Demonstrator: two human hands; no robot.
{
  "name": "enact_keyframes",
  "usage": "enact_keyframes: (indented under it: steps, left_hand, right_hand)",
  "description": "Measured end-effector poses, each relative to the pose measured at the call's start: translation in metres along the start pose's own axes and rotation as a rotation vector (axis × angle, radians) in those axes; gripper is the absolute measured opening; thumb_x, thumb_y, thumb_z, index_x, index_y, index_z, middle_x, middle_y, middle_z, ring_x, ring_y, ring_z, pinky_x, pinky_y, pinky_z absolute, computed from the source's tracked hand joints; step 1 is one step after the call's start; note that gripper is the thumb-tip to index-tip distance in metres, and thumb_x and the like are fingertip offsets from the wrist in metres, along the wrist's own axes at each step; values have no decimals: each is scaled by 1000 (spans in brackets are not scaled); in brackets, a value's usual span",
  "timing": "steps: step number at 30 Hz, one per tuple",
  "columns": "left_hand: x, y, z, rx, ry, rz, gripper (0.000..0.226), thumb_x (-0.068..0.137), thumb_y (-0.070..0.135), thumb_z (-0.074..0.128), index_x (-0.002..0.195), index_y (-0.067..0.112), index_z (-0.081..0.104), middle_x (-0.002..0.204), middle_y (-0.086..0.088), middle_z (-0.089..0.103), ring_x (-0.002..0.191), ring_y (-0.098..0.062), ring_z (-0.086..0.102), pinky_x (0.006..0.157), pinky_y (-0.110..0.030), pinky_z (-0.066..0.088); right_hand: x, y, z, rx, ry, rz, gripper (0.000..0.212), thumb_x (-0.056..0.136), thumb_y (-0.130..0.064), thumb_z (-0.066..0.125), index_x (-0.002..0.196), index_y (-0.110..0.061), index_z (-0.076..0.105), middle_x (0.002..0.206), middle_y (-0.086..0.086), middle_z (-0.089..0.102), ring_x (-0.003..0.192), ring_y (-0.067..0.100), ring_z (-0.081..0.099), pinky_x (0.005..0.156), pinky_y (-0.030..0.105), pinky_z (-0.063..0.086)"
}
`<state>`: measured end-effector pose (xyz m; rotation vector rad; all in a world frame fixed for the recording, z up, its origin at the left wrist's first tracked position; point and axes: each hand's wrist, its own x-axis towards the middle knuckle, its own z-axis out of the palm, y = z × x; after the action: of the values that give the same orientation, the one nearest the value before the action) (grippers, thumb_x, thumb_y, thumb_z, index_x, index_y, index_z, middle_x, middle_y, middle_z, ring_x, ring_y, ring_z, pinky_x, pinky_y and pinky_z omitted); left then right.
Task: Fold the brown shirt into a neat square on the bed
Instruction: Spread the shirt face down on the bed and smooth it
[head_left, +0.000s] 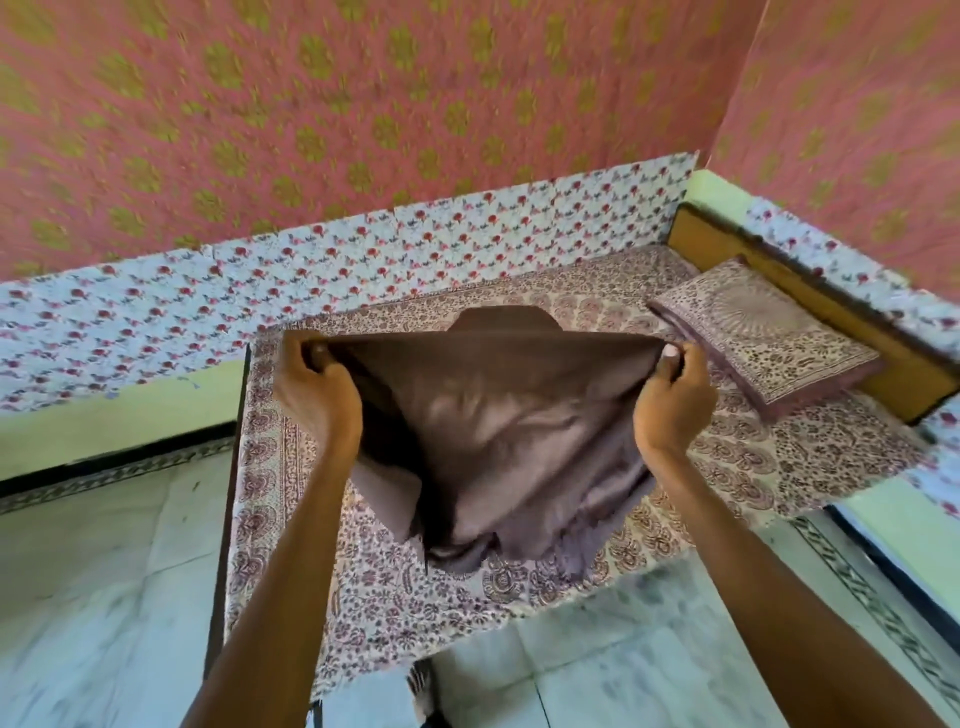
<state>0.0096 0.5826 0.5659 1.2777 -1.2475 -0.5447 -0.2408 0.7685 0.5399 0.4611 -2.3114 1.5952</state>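
The brown shirt (498, 431) hangs in the air over the bed (395, 577), stretched along its top edge between both hands. My left hand (317, 395) grips the shirt's upper left corner. At the upper right corner my right hand (672, 395) pinches the cloth between thumb and fingers. The collar pokes up behind the taut edge. The shirt's lower part droops in loose folds and its bottom brushes the patterned bedsheet near the bed's front edge.
A pillow (763, 338) in matching print lies at the bed's right end against a yellow headboard (852, 332). Floral-papered walls (363, 249) close the bed at the back and right. Pale tiled floor (104, 597) lies left and in front.
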Motion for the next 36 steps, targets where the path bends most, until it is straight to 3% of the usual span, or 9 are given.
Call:
enact_keyframes:
  steps: [3,5,8,12,19,24,27,32,36]
  left_hand:
    - [3,28,-14,-10,163,103,21,84,7,43,91,17,60,80,5,58,73,-11,51,62,-23,33]
    - [17,32,-15,151,-67,116,22,86,10,45,94,20,63,83,1,60,75,-15,51,62,-23,32]
    - [37,7,-5,454,-501,75,26,82,24,53,102,26,71,98,-10,71,87,-28,62,72,-28,45]
    - [26,-31,11,342,-228,33,19,89,17,58,103,20,71,101,-16,70,94,-35,64,73,-30,43]
    - [47,-100,77,243,-232,-39,24,83,-2,59,88,19,69,88,-2,71,84,-19,61,81,-32,46]
    - [86,-163,166,221,-278,-104,21,87,-5,54,88,11,67,85,-4,67,78,-18,60,67,-26,43]
    - [108,-218,227,338,-389,-134,23,87,-6,50,86,10,66,81,-5,66,74,-21,58,64,-31,45]
    - [132,-359,333,521,-823,-120,42,77,-11,42,73,29,55,70,-12,58,63,-31,53,56,-39,45]
    - [130,-434,404,543,-823,-119,44,75,-14,43,64,27,53,69,-11,58,65,-24,53,56,-38,45]
  right_hand:
    - [15,-15,-19,-35,135,-219,27,97,-20,36,102,-5,57,94,14,63,84,32,56,62,34,33]
    - [34,-22,-20,-93,52,-195,21,94,-16,38,102,-9,57,92,11,63,84,32,56,61,35,33]
    - [62,-14,-6,-510,-383,-183,16,90,-18,49,100,-13,60,86,10,63,81,33,60,66,39,46]
    - [58,-2,19,-660,-375,-222,26,86,-10,64,113,-12,65,104,15,68,102,39,59,70,44,53]
    - [66,44,117,-499,-280,-154,31,85,1,61,113,-12,65,114,17,56,105,39,46,77,49,48]
    - [82,81,216,-528,-282,-154,28,83,2,62,107,-13,64,107,19,52,99,38,51,74,49,50]
    - [95,114,282,-722,-418,-127,21,88,-6,59,107,-14,63,107,19,52,98,37,52,75,46,51]
    - [98,204,400,-1089,-848,4,32,92,-21,58,123,-12,60,132,18,52,121,35,48,102,45,42]
    - [95,274,483,-913,-709,-12,25,95,-8,49,115,-7,62,114,15,57,101,30,56,72,30,39]
